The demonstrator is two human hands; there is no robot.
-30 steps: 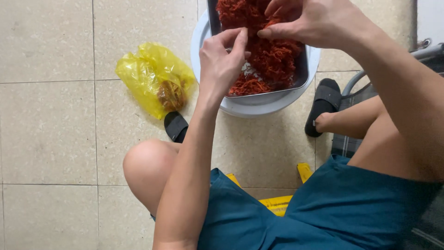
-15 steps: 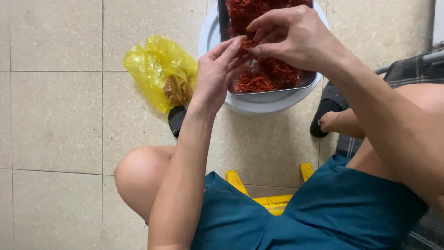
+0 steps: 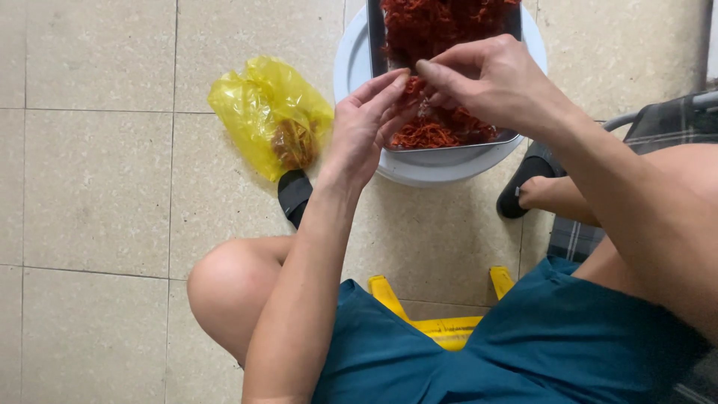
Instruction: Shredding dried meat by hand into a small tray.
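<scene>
Seen from above, seated on a low yellow stool (image 3: 441,329), knees apart, teal shorts (image 3: 523,352) filling the lower frame. Left forearm rising from the bottom edge up toward the middle of the view, wrist bent slightly inward. Left hand (image 3: 364,127) held on edge, palm turned to the right, fingers long and lightly curved, tips pointing up and right, close against the fingertips of the other hand. Right forearm coming in diagonally from the lower right corner. Right hand (image 3: 493,86) knuckles up, fingers curled and drawn together, thumb and forefinger pointing left toward the left hand's fingertips. Both hands pinching at a small red-orange strand, mostly hidden between the fingertips; whether either grip is fully closed on it cannot be told.

Directly beneath the hands, a heap of red-orange stringy strands (image 3: 441,45), tangled, no single direction to them. Heaped in a dark rectangular metal tray (image 3: 449,144), long axis running away from the body toward the top edge, near end closest to the knees. Tray resting on top of a round white basin (image 3: 426,168) on the tiled floor (image 3: 97,194).

Left of the basin, a crumpled yellow plastic bag (image 3: 258,112) lying on the tiles, brownish scraps showing through it. Just below the bag, a black slipper (image 3: 293,193); another black slipper (image 3: 521,187) to the right of the basin, foot in it.
</scene>
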